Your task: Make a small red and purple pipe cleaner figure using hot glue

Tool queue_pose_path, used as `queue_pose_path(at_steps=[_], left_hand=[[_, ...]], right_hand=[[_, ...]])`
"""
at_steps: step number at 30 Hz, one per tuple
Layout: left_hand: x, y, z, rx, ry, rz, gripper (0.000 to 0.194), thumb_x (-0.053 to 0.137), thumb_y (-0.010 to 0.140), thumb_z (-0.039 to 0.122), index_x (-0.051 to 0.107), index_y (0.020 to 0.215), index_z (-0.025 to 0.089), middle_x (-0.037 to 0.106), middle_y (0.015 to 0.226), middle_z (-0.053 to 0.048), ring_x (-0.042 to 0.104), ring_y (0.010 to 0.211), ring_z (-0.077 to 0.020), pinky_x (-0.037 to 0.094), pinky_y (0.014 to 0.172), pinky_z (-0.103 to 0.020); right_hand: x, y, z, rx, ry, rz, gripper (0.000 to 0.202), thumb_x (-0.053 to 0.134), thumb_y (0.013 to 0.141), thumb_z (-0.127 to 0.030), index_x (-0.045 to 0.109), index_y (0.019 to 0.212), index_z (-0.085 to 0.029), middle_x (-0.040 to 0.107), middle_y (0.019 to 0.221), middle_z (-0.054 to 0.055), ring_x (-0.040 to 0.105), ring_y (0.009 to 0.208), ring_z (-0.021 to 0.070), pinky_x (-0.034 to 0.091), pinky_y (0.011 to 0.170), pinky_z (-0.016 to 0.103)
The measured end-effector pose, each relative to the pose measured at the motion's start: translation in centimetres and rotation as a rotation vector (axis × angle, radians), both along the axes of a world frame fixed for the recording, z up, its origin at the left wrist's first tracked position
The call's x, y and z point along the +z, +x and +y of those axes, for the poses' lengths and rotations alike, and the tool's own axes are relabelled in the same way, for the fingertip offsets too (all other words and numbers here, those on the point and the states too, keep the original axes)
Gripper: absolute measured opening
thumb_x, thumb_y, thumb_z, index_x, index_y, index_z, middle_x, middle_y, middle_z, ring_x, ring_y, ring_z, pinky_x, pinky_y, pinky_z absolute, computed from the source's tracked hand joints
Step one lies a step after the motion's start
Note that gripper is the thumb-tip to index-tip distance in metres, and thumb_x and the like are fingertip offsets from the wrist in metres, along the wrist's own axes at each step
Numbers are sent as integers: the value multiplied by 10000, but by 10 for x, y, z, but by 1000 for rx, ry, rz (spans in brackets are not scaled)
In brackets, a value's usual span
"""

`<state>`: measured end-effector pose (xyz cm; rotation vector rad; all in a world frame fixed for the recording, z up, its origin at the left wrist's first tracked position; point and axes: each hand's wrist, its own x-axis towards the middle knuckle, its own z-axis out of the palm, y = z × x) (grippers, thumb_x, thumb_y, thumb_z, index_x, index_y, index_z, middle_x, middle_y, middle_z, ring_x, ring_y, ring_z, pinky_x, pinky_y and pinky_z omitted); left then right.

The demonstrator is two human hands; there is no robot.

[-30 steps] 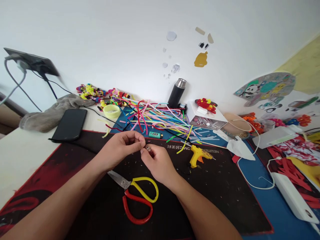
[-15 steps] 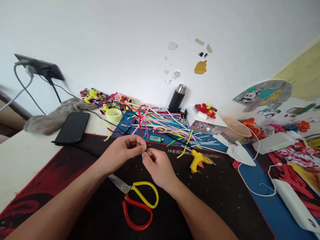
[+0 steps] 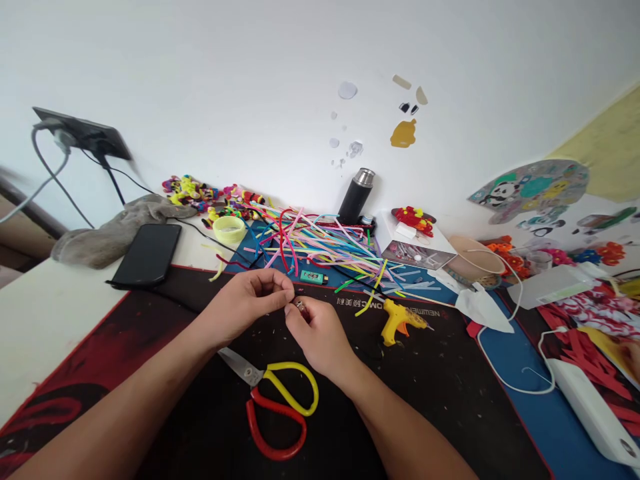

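My left hand (image 3: 253, 297) is closed in a pinch, thumb against fingertips; whatever it may hold is too small to make out. Close beside it, my right hand (image 3: 317, 330) curls its fingers around a small brownish piece (image 3: 301, 307), mostly hidden, whose kind I cannot tell. Both hands hover over a dark desk mat (image 3: 400, 413), with their fingertips nearly touching. Below them lie scissors (image 3: 275, 393) with one yellow and one red handle, the blades partly behind my left wrist. A yellow glue gun (image 3: 403, 321) rests right of my right hand.
Behind the hands spreads a pile of colourful pipe cleaners (image 3: 320, 243), with a teal lighter (image 3: 313, 277) before it. A black thermos (image 3: 356, 197) and a white box (image 3: 417, 243) stand near the wall. At left lies a phone (image 3: 147, 255); at right, a white device (image 3: 590, 407) with cables.
The view has shifted very slightly. Both hands keep nearly the same pose, and the things on the desk stay in place.
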<state>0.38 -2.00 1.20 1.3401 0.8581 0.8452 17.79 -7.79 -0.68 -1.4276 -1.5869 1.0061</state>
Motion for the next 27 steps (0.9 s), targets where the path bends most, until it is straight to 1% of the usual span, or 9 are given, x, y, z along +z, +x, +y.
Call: queue_pose_path(at_steps=[8, 13, 21, 27], left_hand=[[-2, -2, 1, -12, 11, 18, 207, 886, 798, 384, 784, 817, 204, 717, 786, 9, 603, 746, -166, 469, 734, -270], [-2, -1, 1, -15, -1, 5, 187, 899, 781, 347, 786, 816, 203, 710, 779, 16, 593, 742, -157, 458, 727, -261], [-1, 1, 1, -24, -40, -6, 269, 949, 740, 394, 785, 807, 191, 699, 763, 14, 584, 733, -155, 451, 720, -262], [0, 1, 1, -26, -44, -12, 266, 950, 737, 391, 787, 804, 192, 700, 762, 15, 580, 732, -153, 445, 719, -258]], right_hand=[[-1, -1, 1, -8, -13, 19, 358, 555, 957, -434, 430, 675, -253, 432, 618, -62, 354, 595, 136, 255, 552, 298], [-1, -1, 0, -3, -12, 19, 356, 547, 949, -437, 421, 671, -254, 423, 617, -63, 348, 596, 134, 255, 557, 301], [-1, -1, 0, -9, -20, 34, 353, 547, 949, -438, 425, 673, -253, 426, 619, -62, 342, 597, 133, 245, 554, 306], [-1, 0, 0, -17, -14, 36, 355, 549, 943, -436, 414, 670, -255, 429, 622, -60, 348, 603, 135, 252, 560, 307]])
